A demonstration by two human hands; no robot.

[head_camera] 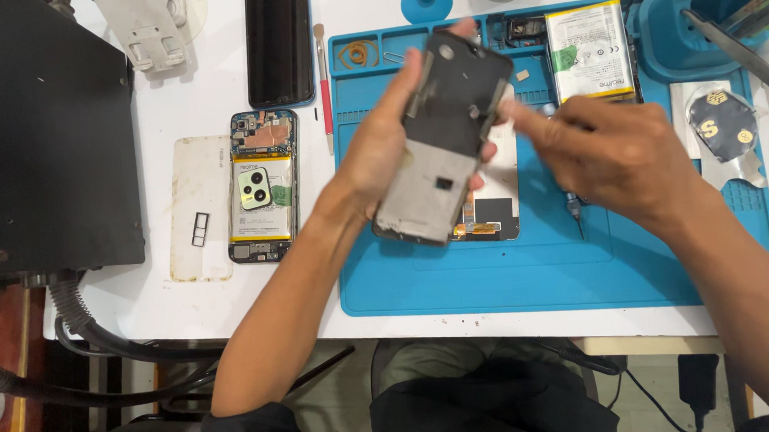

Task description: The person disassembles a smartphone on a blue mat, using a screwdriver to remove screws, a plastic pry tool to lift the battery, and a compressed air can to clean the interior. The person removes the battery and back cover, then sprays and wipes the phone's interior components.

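While the left hand grips a dark phone frame above the blue mat, fingers closed around its edge, the right hand pinches something small and pale at the frame's upper right side; what it is I cannot tell. Under the frame lies one black display part. Left of the mat one opened phone shows a yellow-edged battery label. Farther away, one loose battery with a white label lies on the mat's top edge.
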